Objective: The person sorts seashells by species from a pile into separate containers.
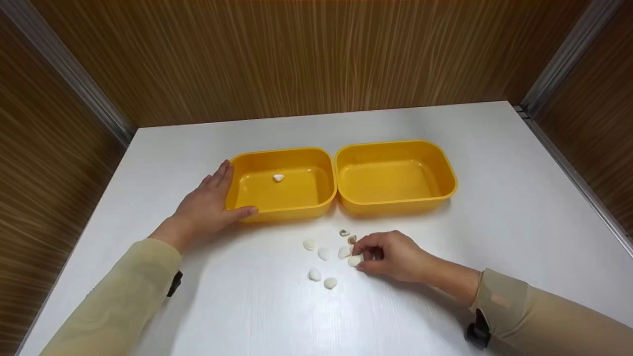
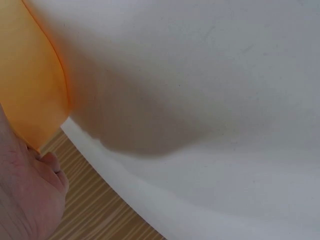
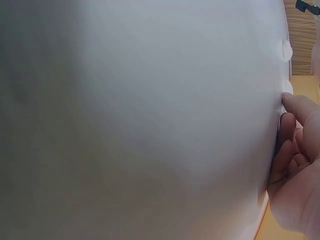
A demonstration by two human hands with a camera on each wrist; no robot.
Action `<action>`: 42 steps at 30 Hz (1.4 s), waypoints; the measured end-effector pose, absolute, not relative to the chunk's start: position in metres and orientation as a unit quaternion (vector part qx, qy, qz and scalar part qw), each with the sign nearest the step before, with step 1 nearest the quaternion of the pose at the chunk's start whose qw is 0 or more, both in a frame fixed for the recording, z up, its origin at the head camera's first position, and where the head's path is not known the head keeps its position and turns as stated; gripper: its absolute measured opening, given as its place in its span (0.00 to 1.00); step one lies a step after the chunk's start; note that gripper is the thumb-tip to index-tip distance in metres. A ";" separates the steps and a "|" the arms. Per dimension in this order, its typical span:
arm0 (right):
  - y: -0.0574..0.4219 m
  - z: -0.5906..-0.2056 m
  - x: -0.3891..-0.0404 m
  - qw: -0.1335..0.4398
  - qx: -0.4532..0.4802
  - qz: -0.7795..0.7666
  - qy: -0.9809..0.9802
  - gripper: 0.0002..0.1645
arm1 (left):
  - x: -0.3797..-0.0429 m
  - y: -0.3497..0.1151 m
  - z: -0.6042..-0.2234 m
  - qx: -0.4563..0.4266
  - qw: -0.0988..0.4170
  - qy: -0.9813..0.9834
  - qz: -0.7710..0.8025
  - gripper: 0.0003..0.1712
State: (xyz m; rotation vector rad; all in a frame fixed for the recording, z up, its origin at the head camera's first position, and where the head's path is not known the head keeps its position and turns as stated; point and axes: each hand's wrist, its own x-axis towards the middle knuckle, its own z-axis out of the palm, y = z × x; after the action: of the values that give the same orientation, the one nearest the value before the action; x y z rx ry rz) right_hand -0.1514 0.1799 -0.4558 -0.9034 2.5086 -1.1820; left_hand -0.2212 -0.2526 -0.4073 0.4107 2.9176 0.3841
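Note:
My left hand [image 1: 207, 200] rests against the left end of a yellow tray [image 1: 292, 214], its fingers straight along the side and its thumb at the front rim. Inside that tray lies one small white shell [image 1: 278, 177]. My right hand [image 1: 395, 257] is low over the white table, with thumb and index finger pinching the edges of a white shell [image 1: 354, 261]. Around it lie several other white shells [image 1: 314, 275] and two small brownish snail-like shells [image 1: 352, 240]. In the right wrist view the thumb tip meets a white shell [image 3: 287, 87].
A second yellow tray [image 1: 398, 202] stands against the first on its right, with no shells visible inside. Behind the white table [image 1: 237, 306] rises a wood-grain panel [image 1: 316, 59], and similar panels flank both sides.

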 end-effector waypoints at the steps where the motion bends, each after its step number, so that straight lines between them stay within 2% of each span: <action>1: 0.180 -0.455 -0.151 0.113 -0.308 -0.401 0.855 0.09 | -0.221 -0.253 -0.407 0.137 0.085 0.978 0.130 0.75; 24: 0.185 -0.450 -0.149 0.146 -0.308 -0.451 0.825 0.12 | -0.221 -0.254 -0.407 0.126 0.095 0.979 0.132 0.76; 31: 0.190 -0.445 -0.145 0.127 -0.339 -0.464 0.808 0.14 | -0.220 -0.255 -0.405 0.130 0.095 0.978 0.135 0.76; 38: 0.190 -0.434 -0.143 0.143 -0.341 -0.482 0.794 0.14 | -0.221 -0.254 -0.404 0.138 0.094 0.977 0.134 0.74; 42: 0.187 -0.427 -0.146 0.123 -0.351 -0.480 0.795 0.14 | -0.222 -0.254 -0.407 0.140 0.090 0.977 0.135 0.74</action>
State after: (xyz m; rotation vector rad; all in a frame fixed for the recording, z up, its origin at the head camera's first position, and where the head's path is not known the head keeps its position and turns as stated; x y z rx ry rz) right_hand -0.1459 0.1869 -0.4268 -1.0231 2.3182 -1.3986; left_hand -0.2221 -0.2536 -0.4066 0.4164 2.9041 0.4001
